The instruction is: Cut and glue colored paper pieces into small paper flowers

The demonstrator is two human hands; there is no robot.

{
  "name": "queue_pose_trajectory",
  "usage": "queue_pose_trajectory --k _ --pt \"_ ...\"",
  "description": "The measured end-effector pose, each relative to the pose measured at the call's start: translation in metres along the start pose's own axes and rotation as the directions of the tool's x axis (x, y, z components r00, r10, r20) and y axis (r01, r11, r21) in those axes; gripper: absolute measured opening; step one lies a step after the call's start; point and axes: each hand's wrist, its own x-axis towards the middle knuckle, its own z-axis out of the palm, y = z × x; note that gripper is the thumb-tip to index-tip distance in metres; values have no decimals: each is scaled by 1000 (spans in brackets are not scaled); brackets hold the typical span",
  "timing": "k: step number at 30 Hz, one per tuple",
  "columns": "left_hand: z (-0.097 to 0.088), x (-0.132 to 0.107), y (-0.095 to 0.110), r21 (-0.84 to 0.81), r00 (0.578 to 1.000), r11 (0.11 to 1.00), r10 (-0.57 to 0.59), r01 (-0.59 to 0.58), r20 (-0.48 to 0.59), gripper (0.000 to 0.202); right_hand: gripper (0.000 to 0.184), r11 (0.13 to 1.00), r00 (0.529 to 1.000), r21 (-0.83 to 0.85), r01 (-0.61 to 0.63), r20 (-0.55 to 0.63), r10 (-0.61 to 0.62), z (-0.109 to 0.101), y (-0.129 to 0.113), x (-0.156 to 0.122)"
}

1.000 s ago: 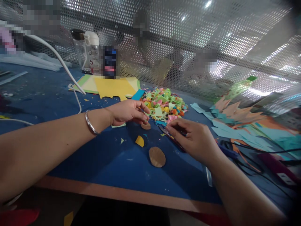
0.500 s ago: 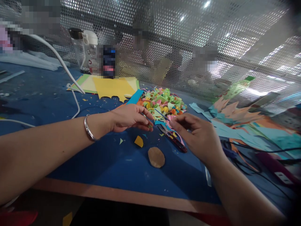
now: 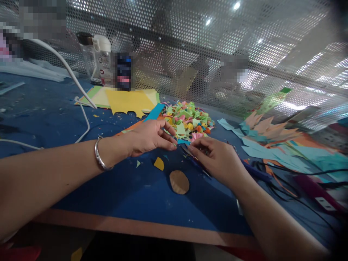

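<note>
My left hand (image 3: 153, 137), a silver bangle on its wrist, is over the middle of the blue table with thumb and fingers pinched together. A tiny greenish bit shows at its fingertips, too small to name. Close by on the right, the fingers of my right hand (image 3: 217, 156) are also closed in a pinch; what they hold is hidden. Partly under the right hand lie scissors (image 3: 200, 167). A brown cardboard disc (image 3: 179, 182) and a yellow paper scrap (image 3: 159, 164) lie nearer me. Just beyond the fingertips is a heap of small coloured paper pieces (image 3: 187, 117).
Yellow paper sheets (image 3: 130, 99) lie at the back left near two bottles (image 3: 103, 58) and a phone (image 3: 124, 72). A white cable (image 3: 58, 58) curves at left. Pointed-cut paper strips (image 3: 269, 127), dark cords and a purple power strip (image 3: 320, 192) are at right.
My right hand has moved left and slightly down, closer to my left fingertips. The thin blue strip that stuck out from its fingers no longer shows clearly. My left hand has barely moved.
</note>
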Motion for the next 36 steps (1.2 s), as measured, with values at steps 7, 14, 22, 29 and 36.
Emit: queue_pose_trajectory --k 7,14,22,29,36 --pt "10 -4 5 166 997 985 56 -47 -45 32 14 976 987 160 151 -70 -141 4 -11 -4" --pt "14 -8 6 243 992 962 129 -121 -16 31 11 961 979 189 200 -79 -188 7 -13 -6" --pt "18 -11 8 261 988 955 153 -141 -26 27 9 959 973 174 222 -103 -207 8 -13 -7" --pt "20 -11 6 280 987 949 160 -148 -22 28 11 958 965 147 248 -122 -231 9 -15 -6" --pt "17 -9 -2 348 957 897 291 -271 -7 31 11 961 972 161 224 -114 -207 10 -18 -5"
